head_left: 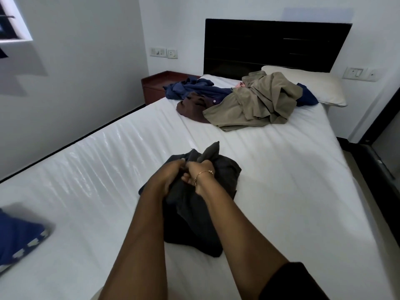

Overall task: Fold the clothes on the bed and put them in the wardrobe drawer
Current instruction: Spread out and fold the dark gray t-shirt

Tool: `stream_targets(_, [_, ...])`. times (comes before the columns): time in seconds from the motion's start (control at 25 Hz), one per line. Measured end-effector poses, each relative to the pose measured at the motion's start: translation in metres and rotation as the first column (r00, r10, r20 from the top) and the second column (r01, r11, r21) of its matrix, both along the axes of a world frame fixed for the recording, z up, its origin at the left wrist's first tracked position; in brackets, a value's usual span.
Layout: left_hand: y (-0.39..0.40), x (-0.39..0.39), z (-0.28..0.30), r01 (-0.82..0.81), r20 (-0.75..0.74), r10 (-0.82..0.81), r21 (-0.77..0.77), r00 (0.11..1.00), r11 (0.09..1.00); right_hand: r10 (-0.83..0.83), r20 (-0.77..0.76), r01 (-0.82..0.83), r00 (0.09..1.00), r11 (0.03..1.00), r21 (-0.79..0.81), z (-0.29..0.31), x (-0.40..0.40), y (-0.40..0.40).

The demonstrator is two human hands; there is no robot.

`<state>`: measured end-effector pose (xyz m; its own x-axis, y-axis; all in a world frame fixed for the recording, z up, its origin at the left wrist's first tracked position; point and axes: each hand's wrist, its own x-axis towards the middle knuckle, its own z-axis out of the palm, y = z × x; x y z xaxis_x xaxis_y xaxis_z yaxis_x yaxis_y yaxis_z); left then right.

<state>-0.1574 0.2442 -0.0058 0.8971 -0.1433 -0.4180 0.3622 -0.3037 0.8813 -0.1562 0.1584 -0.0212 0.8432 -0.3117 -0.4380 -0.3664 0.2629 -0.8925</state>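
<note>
Two hands meet over a dark grey garment (194,204) lying bunched on the near half of the bed (292,180). We note the left hand (171,176) curled around a fold of that cloth, its fingers closed on the fabric at the upper edge of the bundle. The right hand (199,173) likewise grips the same garment, its fingers bent into the cloth just beside the left hand, the two touching or nearly so; a thin bracelet (204,173) sits on the right wrist. A tip of the grey fabric stands up just beyond the knuckles.

Further up the bed, near the dark headboard (277,44), we record a loose heap of unfolded clothes: a khaki garment (255,105) spread on the right, a brown piece (190,107) partly under its left edge, and a navy garment (190,88) behind, reaching toward the bed's left edge. A white pillow (320,87) lies against the headboard, behind the heap. A reddish wooden bedside table (155,85) stands at the bed's far left corner. At the left border, a blue cloth with a pale patterned trim (19,237) rests on the mattress, blurred.
</note>
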Motion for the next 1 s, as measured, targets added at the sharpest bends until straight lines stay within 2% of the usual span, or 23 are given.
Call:
stream_targets(0.16, [0.02,0.012,0.002,0.086,0.016,-0.09,0.175,0.996,0.981,0.046,0.003,-0.046,0.999,0.996,-0.075,-0.023,0.023,0.025])
stream_targets(0.28, [0.034,0.021,0.003,0.076,0.007,-0.079,0.238,0.997,0.968,0.0,0.058,0.015,0.998,0.964,-0.267,-0.025,0.036,0.04])
stream_targets(0.36, [0.042,0.029,0.001,0.066,0.031,-0.08,0.332,0.996,0.941,0.016,0.072,0.013,0.997,0.923,-0.385,-0.026,0.044,0.046])
stream_targets(0.48, [0.049,0.033,-0.016,0.011,0.092,-0.079,0.584,0.993,0.812,0.223,0.031,-0.194,0.974,0.899,-0.394,-0.026,0.045,0.056])
stream_targets(0.52, [0.048,0.032,-0.024,-0.022,0.097,-0.051,0.628,0.994,0.778,0.297,0.015,-0.253,0.955,0.837,-0.485,-0.028,0.043,0.056])
stream_targets(0.56, [0.047,0.032,-0.03,-0.061,0.107,-0.011,0.643,0.994,0.764,0.345,0.006,-0.256,0.938,0.708,-0.658,-0.031,0.04,0.054])
stream_targets(0.64, [0.042,0.038,-0.04,-0.103,0.122,0.029,0.654,0.992,0.749,0.33,0.005,-0.12,0.944,0.357,-0.926,-0.036,0.034,0.044])
stream_targets(0.68, [0.039,0.041,-0.044,-0.098,0.117,0.028,0.648,0.993,0.755,0.293,-0.027,-0.1,0.956,0.239,-0.966,-0.039,0.031,0.036])
stream_targets(0.76, [0.033,0.044,-0.052,-0.056,0.076,0.009,0.651,0.997,0.757,0.244,-0.197,-0.234,0.95,0.131,-0.964,-0.05,0.029,0.022])
stream_targets(0.84, [0.027,0.04,-0.054,-0.061,0.077,0.009,0.694,0.997,0.718,0.255,-0.36,-0.382,0.897,0.042,-0.923,-0.066,0.026,0.016])
stream_targets(1.0, [0.022,0.037,-0.055,-0.094,0.083,0.046,0.776,0.995,0.623,0.277,-0.34,-0.361,0.899,0.029,-0.932,-0.074,0.026,0.013])
